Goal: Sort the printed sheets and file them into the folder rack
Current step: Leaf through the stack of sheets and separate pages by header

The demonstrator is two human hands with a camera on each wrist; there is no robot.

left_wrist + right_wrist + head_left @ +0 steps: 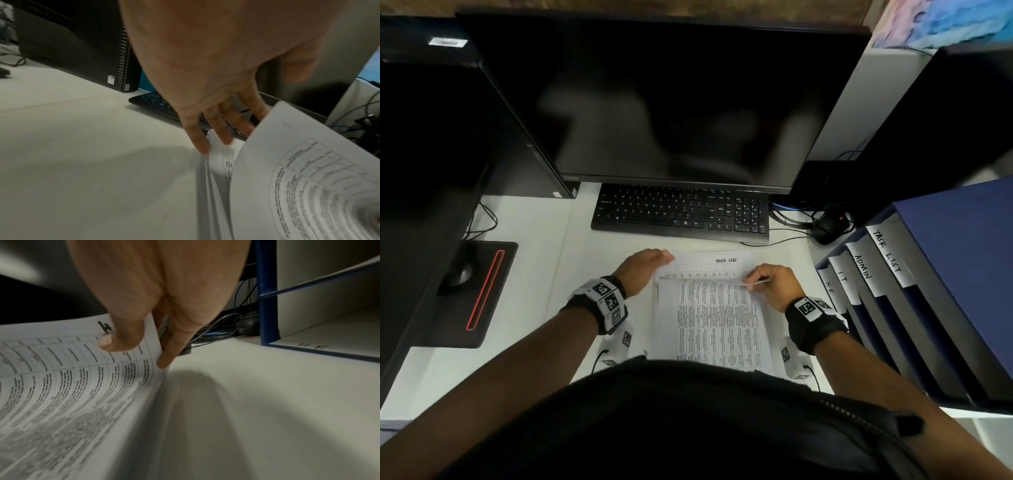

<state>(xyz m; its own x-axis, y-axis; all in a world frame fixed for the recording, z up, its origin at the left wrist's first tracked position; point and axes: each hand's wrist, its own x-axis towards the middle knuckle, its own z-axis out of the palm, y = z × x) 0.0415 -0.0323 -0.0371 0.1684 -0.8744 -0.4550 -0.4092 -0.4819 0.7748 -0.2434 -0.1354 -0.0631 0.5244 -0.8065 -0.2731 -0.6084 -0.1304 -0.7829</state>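
A stack of printed sheets lies on the white desk in front of me. My right hand pinches the top sheet at its far right corner, thumb on top and fingers beneath, and lifts it off the stack. Below it shows a sheet headed "TASK LIST". My left hand rests with straight fingers on the stack's far left corner. The blue folder rack stands to the right, its slots labelled H.R., I.T., ADMIN and TASK LIST.
A black keyboard sits just beyond the sheets, under a dark monitor. A mouse on a black pad lies at the left, beside a computer tower. Cables bunch behind the rack.
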